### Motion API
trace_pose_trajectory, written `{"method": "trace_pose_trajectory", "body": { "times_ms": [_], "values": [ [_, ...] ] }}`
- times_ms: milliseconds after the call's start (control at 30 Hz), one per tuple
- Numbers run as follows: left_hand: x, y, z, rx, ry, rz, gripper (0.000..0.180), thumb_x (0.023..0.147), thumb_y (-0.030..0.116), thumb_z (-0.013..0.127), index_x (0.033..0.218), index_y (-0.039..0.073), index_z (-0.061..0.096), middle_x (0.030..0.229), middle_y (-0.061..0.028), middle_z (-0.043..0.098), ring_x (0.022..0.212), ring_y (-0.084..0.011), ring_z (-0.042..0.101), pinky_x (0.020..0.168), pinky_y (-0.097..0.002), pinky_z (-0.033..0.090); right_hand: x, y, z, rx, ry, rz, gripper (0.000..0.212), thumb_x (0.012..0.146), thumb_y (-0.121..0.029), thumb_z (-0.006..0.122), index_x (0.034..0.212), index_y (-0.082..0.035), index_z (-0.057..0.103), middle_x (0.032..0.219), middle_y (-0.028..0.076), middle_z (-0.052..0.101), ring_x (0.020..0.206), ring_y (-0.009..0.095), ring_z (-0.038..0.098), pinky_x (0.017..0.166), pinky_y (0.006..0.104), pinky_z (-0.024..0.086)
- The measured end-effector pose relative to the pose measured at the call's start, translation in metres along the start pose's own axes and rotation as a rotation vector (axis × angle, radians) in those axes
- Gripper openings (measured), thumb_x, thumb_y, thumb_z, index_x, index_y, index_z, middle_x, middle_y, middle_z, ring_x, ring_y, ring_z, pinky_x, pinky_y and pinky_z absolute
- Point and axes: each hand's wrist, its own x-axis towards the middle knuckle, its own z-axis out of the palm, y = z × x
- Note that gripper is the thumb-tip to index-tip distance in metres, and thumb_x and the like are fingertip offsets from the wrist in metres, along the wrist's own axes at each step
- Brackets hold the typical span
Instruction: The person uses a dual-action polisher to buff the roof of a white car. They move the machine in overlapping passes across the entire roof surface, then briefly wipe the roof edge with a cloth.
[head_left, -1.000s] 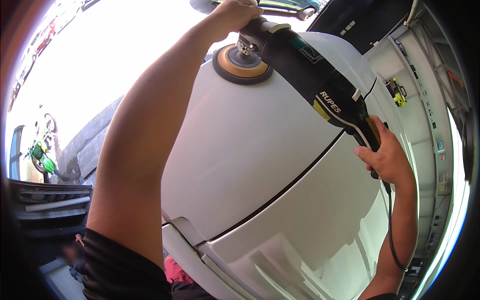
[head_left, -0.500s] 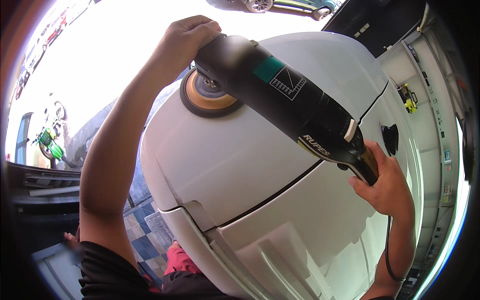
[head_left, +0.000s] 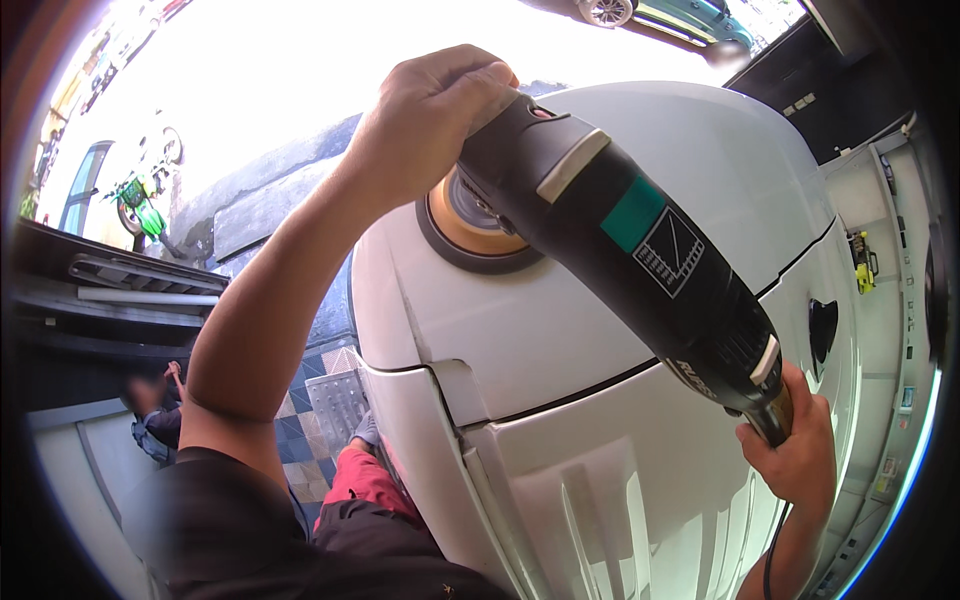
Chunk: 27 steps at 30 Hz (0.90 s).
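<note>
At the far left, outside the open bay, a green motorbike (head_left: 137,203) stands in bright light, well apart from the work. Nearer, the left hand (head_left: 425,115) comes up from the lower left and its grip is clamped over the rounded head of the black polisher (head_left: 640,255), fingers wrapped tight on top. Just beneath that hand the orange pad (head_left: 470,222) lies flat against the white car panel (head_left: 560,330), touching it near the panel's upper left curve. From there the polisher's long body runs down and to the right, crossing above the dark seam between two panels, so its long axis lies on a diagonal from the pad to the tail handle. At that lower right end the right hand (head_left: 795,455) is closed around the handle, with the cord dropping below it. The pad lies directly under the left hand, which is the nearer one to it; the right hand sits far down the body. A yellow tool (head_left: 862,262) hangs by the right wall.
</note>
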Motion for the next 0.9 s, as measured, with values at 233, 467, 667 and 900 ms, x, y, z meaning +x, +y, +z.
{"method": "trace_pose_trajectory", "body": {
  "times_ms": [233, 467, 667, 900],
  "values": [
    [-0.066, 0.027, 0.008, -0.134, 0.001, -0.044, 0.026, 0.103, 0.021, 0.052, 0.105, 0.000, 0.067, 0.071, 0.0057, 0.051, 0.061, -0.0005, 0.039, 0.055, -0.0194, 0.029, -0.055, 0.015, 0.002, 0.006, -0.005, -0.028, 0.073, 0.066, -0.002, 0.075, 0.134, -0.008, 0.051, 0.088, 0.016, 0.069, 0.078, 0.036, 0.070, 0.073, 0.0396, 0.055],
    [-0.093, 0.028, 0.006, 0.012, -0.015, 0.184, 0.025, 0.104, 0.017, 0.049, 0.106, -0.001, 0.066, 0.076, 0.0021, 0.057, 0.070, -0.0042, 0.049, 0.065, -0.0206, 0.038, -0.113, 0.029, 0.011, -0.088, -0.018, 0.238, 0.079, 0.066, -0.009, 0.080, 0.140, -0.010, 0.052, 0.106, 0.016, 0.060, 0.097, 0.033, 0.065, 0.087, 0.0409, 0.051],
    [-0.076, 0.027, -0.004, -0.014, 0.031, 0.014, 0.028, 0.101, 0.022, 0.050, 0.103, 0.001, 0.068, 0.084, 0.0000, 0.061, 0.080, -0.0067, 0.053, 0.073, -0.0225, 0.044, -0.077, 0.015, 0.015, -0.129, 0.043, 0.264, 0.078, 0.069, -0.009, 0.079, 0.142, -0.013, 0.052, 0.104, 0.015, 0.057, 0.096, 0.031, 0.062, 0.087, 0.0423, 0.051],
    [-0.048, 0.001, -0.022, -0.033, 0.140, -0.016, 0.035, 0.097, 0.027, 0.050, 0.103, -0.001, 0.071, 0.090, -0.0101, 0.071, 0.085, -0.0163, 0.064, 0.080, -0.0301, 0.052, -0.014, -0.015, 0.017, -0.041, 0.061, -0.125, 0.071, 0.066, -0.001, 0.074, 0.132, -0.010, 0.051, 0.086, 0.015, 0.069, 0.073, 0.037, 0.070, 0.070, 0.0392, 0.055]
  ]
}}
